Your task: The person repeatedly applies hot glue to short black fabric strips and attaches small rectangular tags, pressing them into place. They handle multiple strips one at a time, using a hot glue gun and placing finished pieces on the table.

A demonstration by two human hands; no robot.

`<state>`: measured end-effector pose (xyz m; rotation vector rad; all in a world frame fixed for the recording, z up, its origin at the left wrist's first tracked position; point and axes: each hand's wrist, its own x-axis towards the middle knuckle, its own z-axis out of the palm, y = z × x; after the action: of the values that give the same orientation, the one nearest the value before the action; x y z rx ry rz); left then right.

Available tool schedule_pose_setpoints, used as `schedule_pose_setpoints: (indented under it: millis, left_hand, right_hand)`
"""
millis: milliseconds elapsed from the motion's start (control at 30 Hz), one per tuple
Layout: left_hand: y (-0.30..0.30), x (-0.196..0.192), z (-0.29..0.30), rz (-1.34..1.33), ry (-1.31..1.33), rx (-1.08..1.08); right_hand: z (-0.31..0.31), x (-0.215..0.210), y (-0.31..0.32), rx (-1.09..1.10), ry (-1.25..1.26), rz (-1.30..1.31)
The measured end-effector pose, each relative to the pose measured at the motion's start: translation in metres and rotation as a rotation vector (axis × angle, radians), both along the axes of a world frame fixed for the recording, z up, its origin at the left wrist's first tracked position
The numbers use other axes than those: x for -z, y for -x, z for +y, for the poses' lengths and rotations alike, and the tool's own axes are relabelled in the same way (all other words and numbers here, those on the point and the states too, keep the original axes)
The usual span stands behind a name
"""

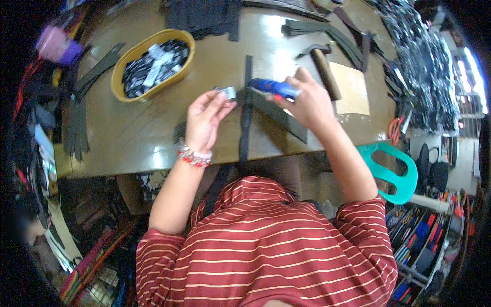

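Observation:
My left hand, with a beaded bracelet at the wrist, pinches a small silver metal buckle between thumb and fingers, just left of a long black strap that lies across the worn table and hangs over its near edge. My right hand grips a blue tube-shaped tool, its tip pointing left toward the strap and the buckle. A dark flat strip lies under my right hand.
A yellow oval basket of black and silver buckles stands at the left rear. A wooden-handled hammer and a brown card lie right of my hand. Black straps are piled at the back and left edge. A teal plastic chair stands at my right.

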<state>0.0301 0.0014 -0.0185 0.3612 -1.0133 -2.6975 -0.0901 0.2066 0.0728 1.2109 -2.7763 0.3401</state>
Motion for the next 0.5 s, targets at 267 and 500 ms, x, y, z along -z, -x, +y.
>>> schedule_pose_setpoints:
  millis: [267, 500]
  left_hand:
    - [0.0, -0.008, 0.006, -0.033, 0.17, -0.004]
    - [-0.011, -0.032, 0.059, -0.109, 0.466, 0.082]
  right_hand:
    - [0.185, 0.061, 0.052, 1.106, 0.764, 0.018]
    - [0.138, 0.064, -0.033, 0.836, 0.695, 0.259]
